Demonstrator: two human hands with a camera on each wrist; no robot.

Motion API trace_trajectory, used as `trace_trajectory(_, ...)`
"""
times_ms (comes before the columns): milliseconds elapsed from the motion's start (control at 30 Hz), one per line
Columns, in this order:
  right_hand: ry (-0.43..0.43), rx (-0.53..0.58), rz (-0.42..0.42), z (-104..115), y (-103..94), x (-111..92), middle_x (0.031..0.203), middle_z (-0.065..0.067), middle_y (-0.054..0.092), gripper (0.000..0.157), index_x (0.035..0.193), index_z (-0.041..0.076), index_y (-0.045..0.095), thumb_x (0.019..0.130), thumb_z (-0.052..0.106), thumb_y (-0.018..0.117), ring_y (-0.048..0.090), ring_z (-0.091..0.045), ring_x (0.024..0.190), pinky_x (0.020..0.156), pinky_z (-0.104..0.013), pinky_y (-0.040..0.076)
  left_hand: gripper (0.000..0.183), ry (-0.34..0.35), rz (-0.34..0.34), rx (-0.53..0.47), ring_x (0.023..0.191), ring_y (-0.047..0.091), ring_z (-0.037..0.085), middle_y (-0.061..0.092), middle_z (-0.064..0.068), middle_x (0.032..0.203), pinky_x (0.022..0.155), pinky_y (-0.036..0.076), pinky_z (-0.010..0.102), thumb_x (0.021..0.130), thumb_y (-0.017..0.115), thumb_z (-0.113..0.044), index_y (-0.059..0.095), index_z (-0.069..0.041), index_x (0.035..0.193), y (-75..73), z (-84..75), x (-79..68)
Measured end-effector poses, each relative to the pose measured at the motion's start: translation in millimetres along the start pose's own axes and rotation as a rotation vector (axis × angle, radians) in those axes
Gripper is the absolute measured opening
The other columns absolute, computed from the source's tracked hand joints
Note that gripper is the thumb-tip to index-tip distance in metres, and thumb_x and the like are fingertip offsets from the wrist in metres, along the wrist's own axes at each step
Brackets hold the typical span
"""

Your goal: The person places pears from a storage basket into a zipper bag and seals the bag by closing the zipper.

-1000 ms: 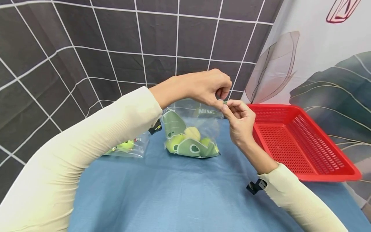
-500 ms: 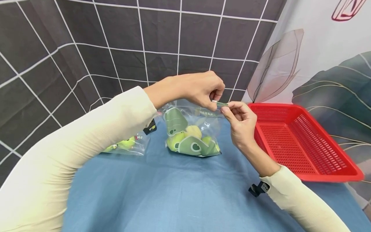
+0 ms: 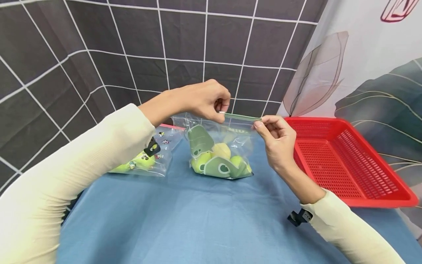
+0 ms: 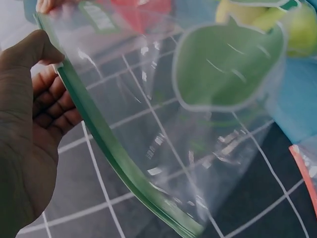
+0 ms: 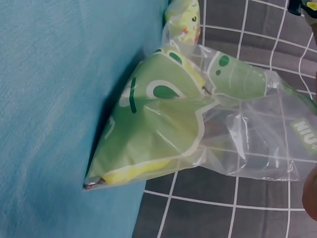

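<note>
A clear zip bag with green cartoon print stands on the blue cloth, with several yellow-green round things inside. Its green zip strip is stretched between the two hands. My left hand pinches a small white slider on that strip, thumb against curled fingers. At the strip's right end my right hand grips the bag's corner between thumb and index finger. In the right wrist view the bag's printed base sits on the cloth, and only a bit of fingertip shows at the right edge.
To the left lies a second clear bag with a pink-red zip edge and yellow-green things inside, partly behind my left sleeve. A red plastic basket stands at the right. Behind the table hangs a dark cloth with white grid lines.
My left hand has moved left along the zip with the slider, away from my right hand, and more green strip shows between them. My right hand keeps its grip on the corner.
</note>
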State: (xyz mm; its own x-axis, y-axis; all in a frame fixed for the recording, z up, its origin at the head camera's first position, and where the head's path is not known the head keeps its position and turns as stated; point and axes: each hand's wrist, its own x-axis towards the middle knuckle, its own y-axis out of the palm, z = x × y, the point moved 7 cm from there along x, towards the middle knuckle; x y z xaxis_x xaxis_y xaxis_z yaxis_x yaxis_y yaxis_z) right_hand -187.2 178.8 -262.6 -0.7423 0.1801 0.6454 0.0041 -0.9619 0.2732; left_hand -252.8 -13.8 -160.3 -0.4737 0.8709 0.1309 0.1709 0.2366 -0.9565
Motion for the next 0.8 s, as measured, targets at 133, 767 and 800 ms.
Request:
trace_trajectory(133,0.0,-0.014,0.001,3,-2.2,0,0.088,0.001,0.081,0.029,0.099,0.012,0.078,0.097,-0.017,0.072,0.078,-0.01,0.08,0.08,-0.018,0.065,0.008,-0.039,-0.019,-0.004,0.07,0.055,0.013,0.061,-0.003,0.075,0.067,0.045,0.023,0.084,0.074,-0.012,0.068,-0.015,0.08,-3.0,14.5,-15.2)
trace_trajectory(767,-0.02,-0.051,0.04,25,0.3,0,0.088,0.001,0.081,0.027,0.099,0.01,0.077,0.098,-0.017,0.072,0.079,-0.01,0.08,0.075,-0.019,0.064,0.009,-0.165,-0.057,-0.043,0.069,0.056,0.013,0.063,-0.001,0.074,0.064,0.044,0.023,0.086,0.077,-0.007,0.071,-0.013,0.083,-21.5,51.5,-88.0)
trace_trajectory(800,-0.019,-0.053,0.042,27,1.1,0,0.088,0.001,0.081,0.027,0.099,0.01,0.077,0.098,-0.017,0.072,0.079,-0.01,0.08,0.076,-0.019,0.064,0.009,-0.171,-0.049,-0.047,0.069,0.055,0.013,0.062,-0.001,0.074,0.064,0.045,0.024,0.086,0.077,-0.007,0.071,-0.013,0.083,-22.4,52.2,-91.5)
